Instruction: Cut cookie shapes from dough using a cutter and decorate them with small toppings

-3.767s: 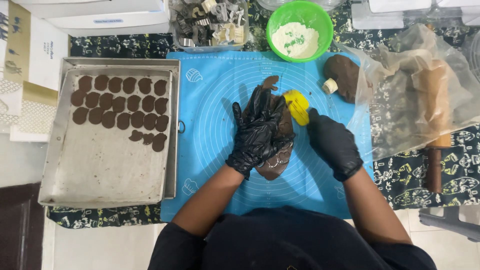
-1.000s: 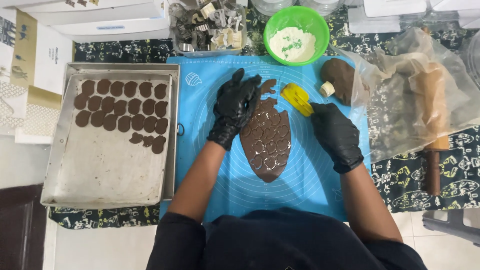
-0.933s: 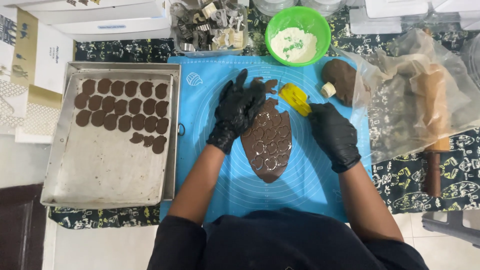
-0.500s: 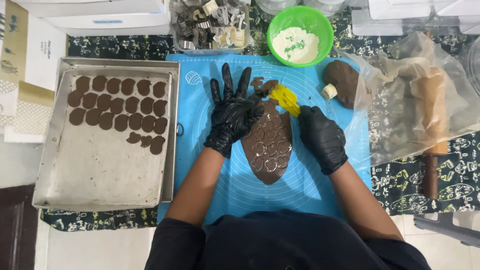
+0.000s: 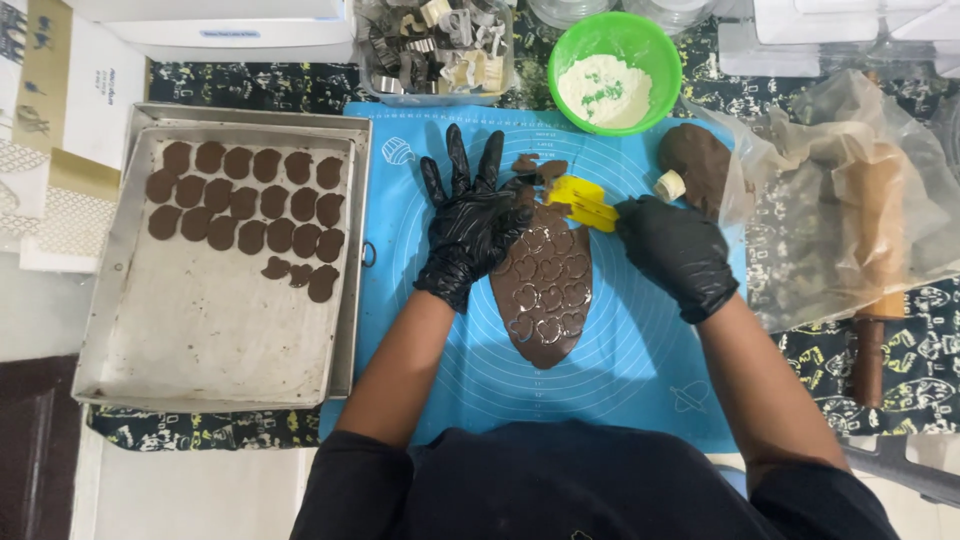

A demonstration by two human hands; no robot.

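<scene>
Your surface [image 5: 250,85] is covered by a dark cloth [image 5: 930,350] printed with pale figures, its edge hanging at the front. Below it you see a pale floor [image 5: 190,490] and, at the far left, a dark brown strip [image 5: 35,440]. The light falls even and bright, with soft shadows.

Home or small baking kitchen, prob. Evidence: blue silicone mat [image 5: 620,370] w/ rolled brown dough [image 5: 545,300]; metal tray [image 5: 215,340] of cut cookies [image 5: 245,215]; tub of cutters [image 5: 435,45]; green flour bowl [image 5: 615,70]; rolling pin [image 5: 870,340]; dough ball [image 5: 695,165] by plastic bag [image 5: 850,200]; patterned cloth [image 5: 250,85] underneath; black gloves worn.
</scene>
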